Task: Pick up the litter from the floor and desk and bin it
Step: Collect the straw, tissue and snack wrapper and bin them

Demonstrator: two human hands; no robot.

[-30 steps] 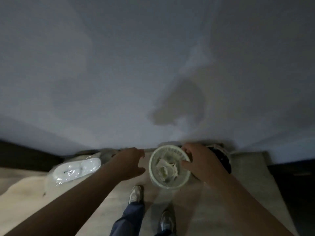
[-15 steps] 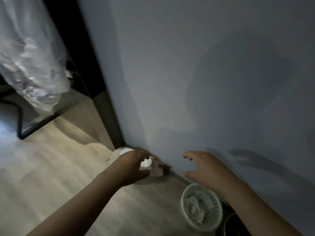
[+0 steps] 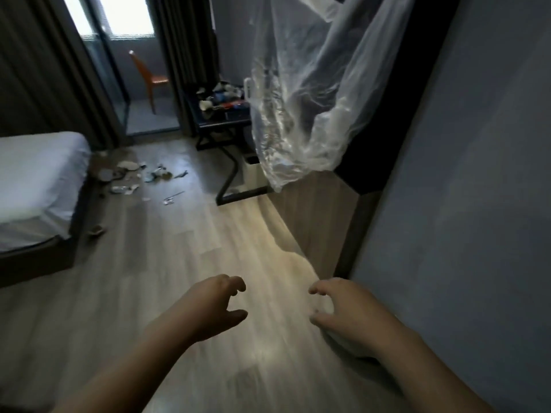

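Observation:
Both of my hands hover over the wooden floor in the lower middle of the head view. My left hand has loosely curled fingers and holds nothing. My right hand is the same, empty, with a pale object partly hidden under it. Scattered litter lies on the floor far ahead beside the bed. More litter covers the dark desk at the back. The bin is out of view.
A bed with a white sheet stands at the left. A clear plastic bag hangs from the upper right. A grey wall runs along the right. An orange chair sits on the balcony behind a glass door.
The view has swung left from the wall and the white basket to the room. Both hands have left the basket and the pale object by the wall and stay empty.

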